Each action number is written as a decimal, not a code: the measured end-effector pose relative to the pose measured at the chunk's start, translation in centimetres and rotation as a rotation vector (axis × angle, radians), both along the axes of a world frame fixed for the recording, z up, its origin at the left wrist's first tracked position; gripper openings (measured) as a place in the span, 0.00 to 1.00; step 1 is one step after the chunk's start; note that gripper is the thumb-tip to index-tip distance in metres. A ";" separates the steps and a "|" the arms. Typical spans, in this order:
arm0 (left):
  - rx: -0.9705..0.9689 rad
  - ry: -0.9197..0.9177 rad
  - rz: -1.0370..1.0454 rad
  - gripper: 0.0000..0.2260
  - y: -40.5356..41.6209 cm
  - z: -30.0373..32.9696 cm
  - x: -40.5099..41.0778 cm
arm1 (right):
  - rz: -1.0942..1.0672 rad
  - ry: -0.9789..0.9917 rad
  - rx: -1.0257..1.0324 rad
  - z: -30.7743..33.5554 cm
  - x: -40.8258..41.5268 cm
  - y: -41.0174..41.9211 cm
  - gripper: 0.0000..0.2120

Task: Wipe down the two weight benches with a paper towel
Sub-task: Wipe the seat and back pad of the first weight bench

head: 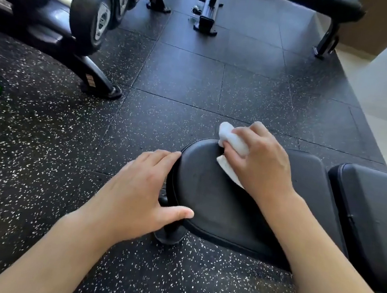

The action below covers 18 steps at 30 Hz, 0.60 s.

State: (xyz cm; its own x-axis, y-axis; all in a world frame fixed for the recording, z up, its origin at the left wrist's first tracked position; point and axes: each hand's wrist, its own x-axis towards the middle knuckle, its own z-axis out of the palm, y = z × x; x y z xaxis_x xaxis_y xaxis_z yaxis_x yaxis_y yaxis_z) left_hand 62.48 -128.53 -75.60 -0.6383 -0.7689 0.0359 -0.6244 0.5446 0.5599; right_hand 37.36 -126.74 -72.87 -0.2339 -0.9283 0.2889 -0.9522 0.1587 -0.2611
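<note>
A white paper towel is bunched up and gripped in the right hand, and it is pressed onto the far edge of the black seat pad of the near bench. One end of the towel sticks out past the fingers over the edge of the pad, and a flat corner lies on the pad under the palm. The left hand is laid flat and relaxed on the rounded end of the same pad, with the fingers along the rim and the thumb on top; nothing is held in it. The pad seems to be steadied this way while it is wiped. To the right, the bench's longer back pad is seen, just beside the seat pad with a small gap between. No wet marks can be told on either pad, so how much is already clean cannot be said. It looks like the wiping is at the seat end, with the back pad maybe still to be done. A second bench stands well apart across the speckled floor, and it is likely still to be wiped. Dumbbells are kept on a rack at the far left.
</note>
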 end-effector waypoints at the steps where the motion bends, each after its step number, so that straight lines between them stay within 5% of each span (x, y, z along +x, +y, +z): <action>1: 0.003 0.000 -0.002 0.50 0.0 0.0 0.0 | 0.000 -0.006 0.008 0.1 0.0 -0.2 0.09; 9: 0.057 -0.011 -0.083 0.44 -1.2 -0.9 1.2 | 0.470 0.040 0.031 -0.2 6.5 3.8 0.09; 15: 0.036 -0.053 -0.054 0.55 -1.2 -1.2 1.2 | 0.104 -0.020 0.024 0.3 -0.4 0.2 0.11; 18: 0.041 -0.038 -0.051 0.55 -1.1 -1.2 1.3 | 0.117 -0.006 0.016 0.3 0.6 0.2 0.11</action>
